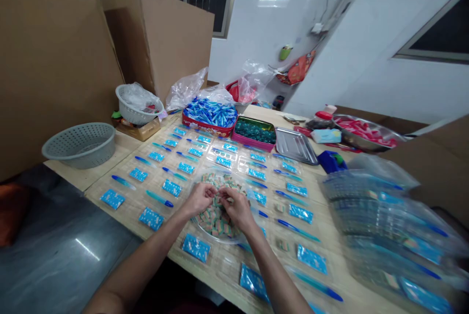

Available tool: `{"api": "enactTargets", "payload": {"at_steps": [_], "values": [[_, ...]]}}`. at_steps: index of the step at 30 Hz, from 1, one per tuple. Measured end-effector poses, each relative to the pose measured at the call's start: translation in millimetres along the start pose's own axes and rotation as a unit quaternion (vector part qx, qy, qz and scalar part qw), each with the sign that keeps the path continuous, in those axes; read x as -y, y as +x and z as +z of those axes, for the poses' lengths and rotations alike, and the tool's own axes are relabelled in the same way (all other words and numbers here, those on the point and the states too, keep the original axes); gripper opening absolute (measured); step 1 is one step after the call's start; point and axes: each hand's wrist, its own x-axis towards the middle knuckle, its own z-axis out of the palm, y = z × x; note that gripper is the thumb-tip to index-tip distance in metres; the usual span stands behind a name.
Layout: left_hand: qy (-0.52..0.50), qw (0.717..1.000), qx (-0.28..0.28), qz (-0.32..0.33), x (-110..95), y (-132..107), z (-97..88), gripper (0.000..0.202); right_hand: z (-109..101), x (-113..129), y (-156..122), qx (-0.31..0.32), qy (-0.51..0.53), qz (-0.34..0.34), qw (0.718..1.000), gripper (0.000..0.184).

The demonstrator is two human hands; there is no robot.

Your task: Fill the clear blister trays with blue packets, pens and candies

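My left hand (200,198) and my right hand (238,208) meet over a round clear dish (205,229) heaped with small green, orange and white erasers (216,220). Both hands have their fingers curled and pinched together among the erasers; what exactly each pinch holds is too small to make out. Around the dish, rows of clear packets (304,214) lie on a bamboo mat (128,206), each with a blue card and a blue pen (296,230).
At the back are a red tray of blue pens (210,114), a pink tray of dark green pieces (254,132), a steel tray (295,145) and a steel bowl (362,133). Two grey baskets (80,143) and cardboard boxes (161,35) stand left. Stacked filled packets (384,216) lie right.
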Motion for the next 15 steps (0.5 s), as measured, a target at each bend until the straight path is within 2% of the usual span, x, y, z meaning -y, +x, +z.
{"api": "enactTargets", "payload": {"at_steps": [6, 15], "values": [[0.01, 0.999, 0.022, 0.021, 1.1, 0.4, 0.9, 0.034, -2.5, -0.7, 1.0, 0.018, 0.011, -0.003, 1.0, 0.025], [0.077, 0.995, 0.006, 0.056, -6.4, -0.7, 1.1, 0.027, 1.8, 2.2, 5.9, 0.025, 0.033, -0.002, 0.999, 0.024]]}}
